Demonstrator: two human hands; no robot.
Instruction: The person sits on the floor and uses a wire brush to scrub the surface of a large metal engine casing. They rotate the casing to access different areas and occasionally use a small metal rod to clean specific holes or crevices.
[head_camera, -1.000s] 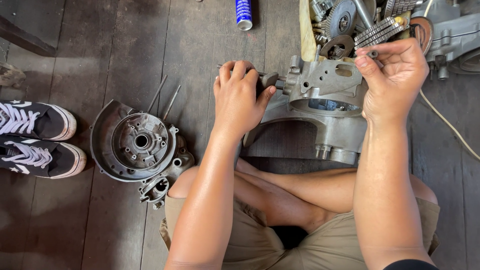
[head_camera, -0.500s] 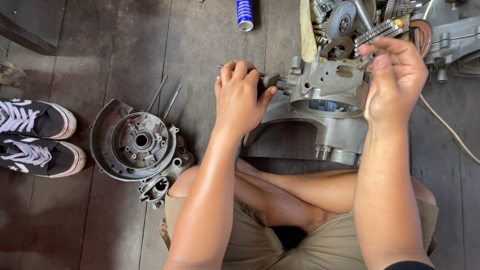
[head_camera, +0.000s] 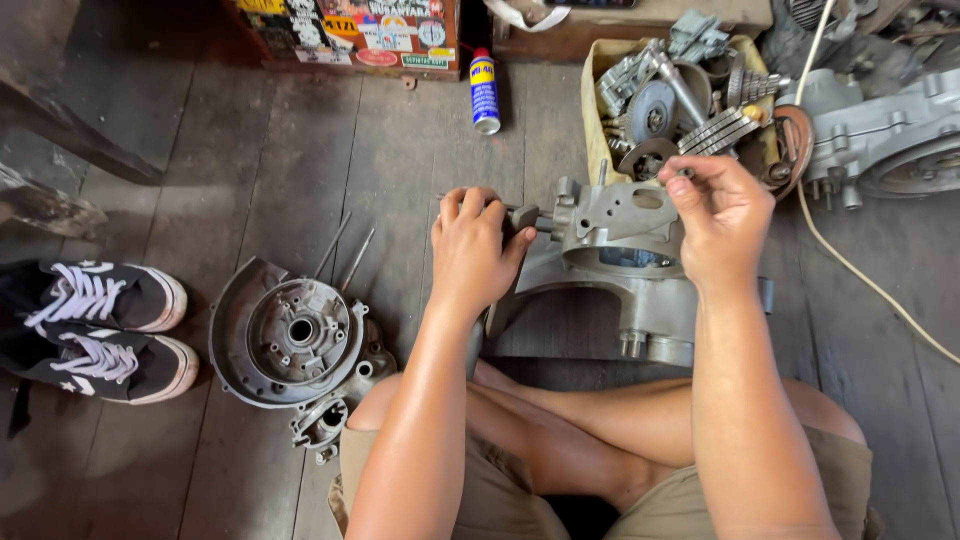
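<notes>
Left hand is curled shut over the handle end of a tool whose slim metal shaft runs right into the side of the grey engine crankcase half; palm down, thumb pressed near the tool's head. Right hand hovers over the casing's top right corner, fingers bunched in a pinch; it may grip a small part, but the fingers hide it, cannot tell. The casing sits on the wooden plank floor, just ahead of the person's crossed legs.

Doing the step well, as I judge it: keep the left hand square on the tool so the shaft stays in line with its hole, brace the casing so it doesn't rock on the boards, and bring the right-hand pinch straight down onto the seat, no angling.

Outward: the second casing half with round cover lies left of the knees, two thin rods just behind it. Black-and-white sneakers far left. Blue-and-yellow spray can lies at the top. Tray of gears and clutch plates sits behind the casing, another engine block at right, pale cord trailing across the floor.

Versus a second ago: camera tilted up, more floor and a stickered box now showing; right hand sits lower and closer over the casing; left grip unchanged.
</notes>
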